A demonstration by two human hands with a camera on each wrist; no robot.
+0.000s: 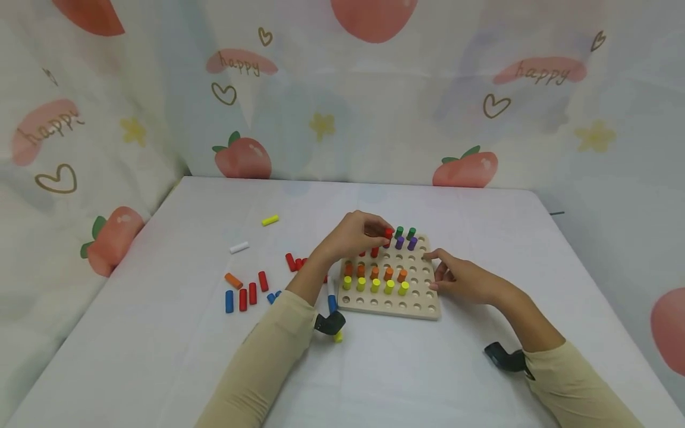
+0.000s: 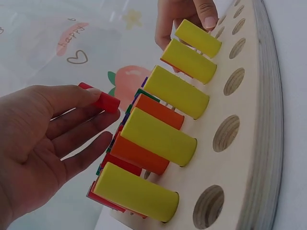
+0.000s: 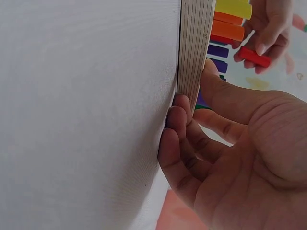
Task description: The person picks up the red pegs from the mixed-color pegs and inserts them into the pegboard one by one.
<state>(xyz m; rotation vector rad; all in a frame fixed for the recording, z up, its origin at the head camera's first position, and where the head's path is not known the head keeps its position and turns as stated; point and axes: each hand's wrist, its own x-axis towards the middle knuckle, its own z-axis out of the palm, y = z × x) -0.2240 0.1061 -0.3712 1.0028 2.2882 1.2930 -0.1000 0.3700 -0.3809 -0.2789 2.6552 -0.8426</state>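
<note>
A square wooden pegboard (image 1: 409, 297) lies on the table. In the head view my left hand (image 1: 350, 236) is over its far left part, pinching a red peg (image 2: 109, 102) between thumb and fingertips. The left wrist view shows this peg tilted, clear of the near holes. My right hand (image 1: 464, 279) holds the board's right edge, thumb on the top face and fingers curled against the side in the right wrist view. Yellow pegs (image 1: 376, 285) and orange pegs (image 1: 374, 272) stand in rows. Purple pegs (image 1: 412, 243) and green pegs (image 1: 411, 233) stand farther back, red ones partly hidden behind the left hand.
Left of the board lie loose red pegs (image 1: 253, 293), a blue peg (image 1: 229, 301), an orange peg (image 1: 233, 280), a white peg (image 1: 239, 247) and a yellow peg (image 1: 270, 220). More loose pegs are partly covered by the left arm. Patterned cloth (image 1: 374, 119) hangs behind the table.
</note>
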